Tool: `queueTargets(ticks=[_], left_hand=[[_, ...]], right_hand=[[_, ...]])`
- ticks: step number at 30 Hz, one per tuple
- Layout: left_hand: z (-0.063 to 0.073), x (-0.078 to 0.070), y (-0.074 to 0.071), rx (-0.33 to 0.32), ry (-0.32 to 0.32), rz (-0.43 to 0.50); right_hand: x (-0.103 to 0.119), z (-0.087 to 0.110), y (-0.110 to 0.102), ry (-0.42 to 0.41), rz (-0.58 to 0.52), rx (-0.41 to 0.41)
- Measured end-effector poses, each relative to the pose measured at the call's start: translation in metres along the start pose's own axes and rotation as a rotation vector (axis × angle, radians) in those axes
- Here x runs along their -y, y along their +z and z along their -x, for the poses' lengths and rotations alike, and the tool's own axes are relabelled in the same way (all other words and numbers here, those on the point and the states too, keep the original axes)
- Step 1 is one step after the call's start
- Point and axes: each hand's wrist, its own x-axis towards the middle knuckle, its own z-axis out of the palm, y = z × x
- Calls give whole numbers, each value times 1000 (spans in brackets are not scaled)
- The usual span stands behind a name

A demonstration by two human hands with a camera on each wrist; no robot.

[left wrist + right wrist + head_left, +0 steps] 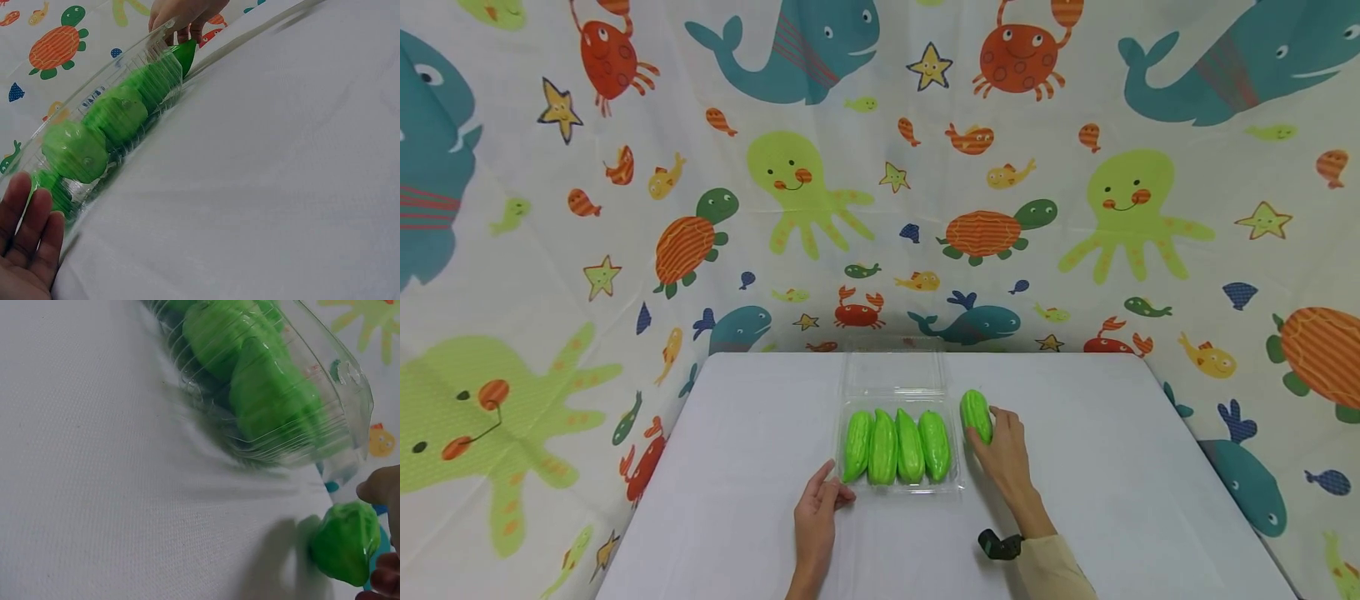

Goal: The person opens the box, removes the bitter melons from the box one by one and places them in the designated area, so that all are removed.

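Observation:
Several bright green bitter melons [883, 447] lie side by side in a clear plastic clamshell box [898, 489], which also shows in both wrist views. To the right of the box, my right hand [1006, 450] holds another bitter melon [974, 415], thumb on its near left side and fingers along its right. In the right wrist view this bitter melon [345, 544] is just above the white cloth, with part of the hand cut off by the frame. My left hand [820, 508] is at the box's near left corner, its relaxed fingers [39, 231] right by the clear wall.
The box's clear lid [893, 372] is folded back toward the far edge of the white table [745, 467]. A curtain [917, 125] printed with sea animals hangs behind and around the table. A small black device [1000, 545] is on the right wrist.

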Motion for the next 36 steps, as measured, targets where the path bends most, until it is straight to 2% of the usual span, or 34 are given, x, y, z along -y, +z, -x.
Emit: queueTargets(ticks=[9,23,36], left_hand=[[1,1,1,-4,15,22],[5,5,4,-18,32,24],[5,5,3,-11,14,-1]], right_hand=[[2,-3,-5,-44,-5,-69],[14,-2,-16,-68,-85,-81],[28,-1,-22,-67,-125,-68]])
